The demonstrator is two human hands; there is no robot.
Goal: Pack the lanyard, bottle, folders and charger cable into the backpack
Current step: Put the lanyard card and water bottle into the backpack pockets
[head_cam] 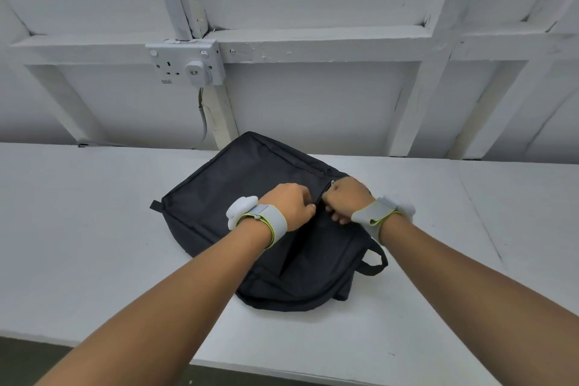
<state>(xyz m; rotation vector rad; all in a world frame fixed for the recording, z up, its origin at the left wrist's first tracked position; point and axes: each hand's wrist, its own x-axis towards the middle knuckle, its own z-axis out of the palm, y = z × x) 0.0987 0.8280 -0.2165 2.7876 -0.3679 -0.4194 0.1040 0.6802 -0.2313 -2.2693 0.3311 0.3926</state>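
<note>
A black backpack (238, 194) lies flat on the white table (94, 229), its carry handle (374, 263) pointing to the right. Both hands rest on its upper side at the zipper line. My left hand (289, 205) pinches the fabric beside the zipper. My right hand (346, 200) is closed around the zipper area, with a small metal pull (332, 182) showing just above its knuckles. The lanyard, bottle, folders and charger cable are not in view.
A white panelled wall stands behind the table. A double wall socket (185, 63) with a white plug and a grey cable running down sits at the upper left. The table's front edge (282, 373) runs along the bottom.
</note>
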